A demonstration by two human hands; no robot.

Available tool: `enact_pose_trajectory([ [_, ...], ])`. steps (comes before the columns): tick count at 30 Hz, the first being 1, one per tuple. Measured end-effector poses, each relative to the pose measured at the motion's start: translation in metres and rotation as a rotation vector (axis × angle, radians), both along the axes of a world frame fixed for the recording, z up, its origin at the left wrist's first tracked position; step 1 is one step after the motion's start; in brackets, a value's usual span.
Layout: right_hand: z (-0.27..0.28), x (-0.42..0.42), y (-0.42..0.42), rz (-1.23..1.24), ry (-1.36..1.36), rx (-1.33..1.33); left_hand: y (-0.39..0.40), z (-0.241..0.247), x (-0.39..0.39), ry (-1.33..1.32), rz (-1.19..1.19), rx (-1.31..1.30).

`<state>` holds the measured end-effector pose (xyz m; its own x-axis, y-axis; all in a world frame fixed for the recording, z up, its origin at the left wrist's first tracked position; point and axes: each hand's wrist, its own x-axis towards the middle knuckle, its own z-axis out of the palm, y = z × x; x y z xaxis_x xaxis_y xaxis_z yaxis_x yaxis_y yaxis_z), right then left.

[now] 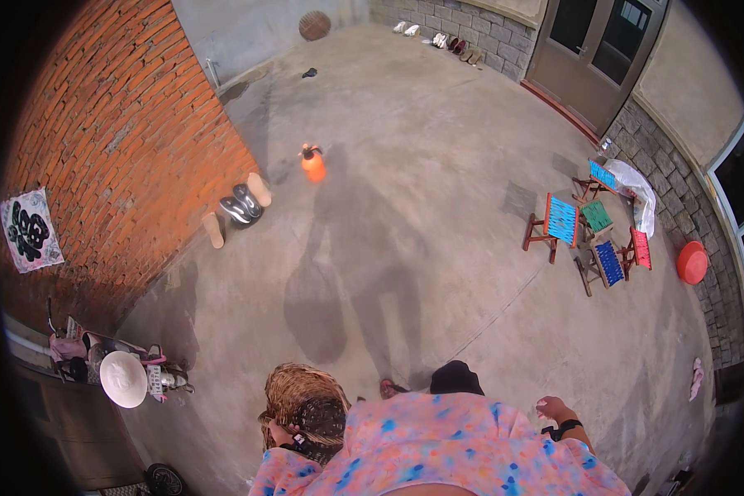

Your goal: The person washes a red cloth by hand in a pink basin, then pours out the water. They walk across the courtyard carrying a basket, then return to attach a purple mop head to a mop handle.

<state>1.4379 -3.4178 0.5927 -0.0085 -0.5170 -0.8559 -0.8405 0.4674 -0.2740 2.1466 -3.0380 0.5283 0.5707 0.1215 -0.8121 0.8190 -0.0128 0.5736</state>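
My left hand [283, 432] grips the edge of a woven wicker basket [307, 381] at my left side. The basket is tilted, with its dark inside partly showing, and I see nothing in it. Out to the other side hangs my right hand [552, 407], its fingers loosely curled and nothing visible in them. A black band circles each wrist. A dark shoe tip [392, 389] shows below my patterned top [446, 434]. On the concrete ahead, an orange pump sprayer bottle [313, 166] stands upright, apart from both hands.
Shoes [240, 204] and insoles lean on the brick wall [130, 136]. Several folding stools [561, 220] and a red basin [692, 263] stand right. A parked two-wheeler [96, 353] with a white hat [123, 379] is left. Footwear [456, 45] lines the back wall near a double door [595, 56].
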Motion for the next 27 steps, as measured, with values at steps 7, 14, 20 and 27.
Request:
enact_pose_trajectory([
  [7, -0.032, 0.038, -0.193, 0.145, 0.135, 0.103, -0.138, 0.011, 0.069, -0.118, 0.139, -0.053],
  [14, 0.023, 0.208, -0.477, 0.326, -0.025, -0.612, -0.298, 0.033, 0.142, -0.103, 0.188, -0.044],
  [20, 0.087, 0.306, -0.618, 0.4, -0.105, -0.803, -0.518, 0.06, 0.209, -0.075, 0.025, -0.185],
  [27, 0.045, 0.28, -0.591, 0.244, 0.152, -0.554, -0.722, -0.015, 0.26, 0.206, -0.204, -0.057],
])
